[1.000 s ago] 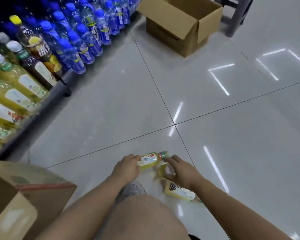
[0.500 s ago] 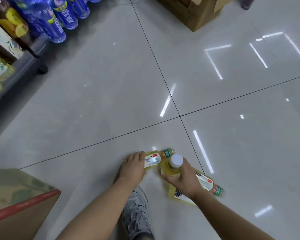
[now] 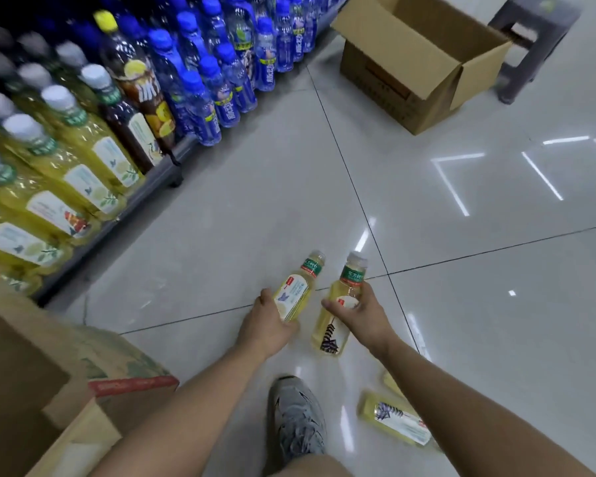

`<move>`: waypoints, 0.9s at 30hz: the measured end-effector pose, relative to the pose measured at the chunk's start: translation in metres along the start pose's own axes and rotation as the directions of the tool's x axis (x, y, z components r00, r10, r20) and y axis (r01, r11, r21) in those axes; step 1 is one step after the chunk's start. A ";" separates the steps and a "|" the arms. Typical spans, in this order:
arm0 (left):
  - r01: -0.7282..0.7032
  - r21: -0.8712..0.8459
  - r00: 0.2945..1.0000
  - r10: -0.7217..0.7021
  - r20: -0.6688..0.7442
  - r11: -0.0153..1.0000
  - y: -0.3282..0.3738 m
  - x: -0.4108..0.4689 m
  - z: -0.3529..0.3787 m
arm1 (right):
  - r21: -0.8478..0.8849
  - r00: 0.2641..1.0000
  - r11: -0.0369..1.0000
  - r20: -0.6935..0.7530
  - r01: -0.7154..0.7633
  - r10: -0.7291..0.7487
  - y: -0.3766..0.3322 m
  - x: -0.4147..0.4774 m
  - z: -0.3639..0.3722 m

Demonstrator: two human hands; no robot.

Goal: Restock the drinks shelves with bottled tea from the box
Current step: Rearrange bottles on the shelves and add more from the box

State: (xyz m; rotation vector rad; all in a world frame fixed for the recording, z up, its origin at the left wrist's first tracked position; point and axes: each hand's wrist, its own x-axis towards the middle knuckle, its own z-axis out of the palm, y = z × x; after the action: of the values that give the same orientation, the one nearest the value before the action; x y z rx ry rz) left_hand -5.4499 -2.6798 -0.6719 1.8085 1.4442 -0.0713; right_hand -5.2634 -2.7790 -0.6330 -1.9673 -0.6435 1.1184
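Tiled floor, each hand's grip clasping a tea bottle

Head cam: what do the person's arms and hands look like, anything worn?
Both forearms are bare to the frame edge: no sleeves show. The left hand and the right hand have no gloves, and I see no watch, rings or wristbands.

Single head-worn view being aimed forward and steeply down

The tiled floor is being looked down on from close above by one wide-angle camera; the drinks shelves are being framed at upper left, an open box at top right, the forearms entering from the bottom edge
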 end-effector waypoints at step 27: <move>-0.588 -0.372 0.517 -0.020 -0.856 0.718 0.095 -0.435 -0.510 | 0.144 0.513 0.565 0.285 0.812 -0.810 -0.526 -0.379 0.114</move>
State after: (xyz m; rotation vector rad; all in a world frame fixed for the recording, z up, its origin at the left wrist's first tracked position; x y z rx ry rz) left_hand -5.7338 -2.7187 -0.0582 1.4755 1.3973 1.4985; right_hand -5.5756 -2.7087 -0.0577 -1.1736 -1.5599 0.7911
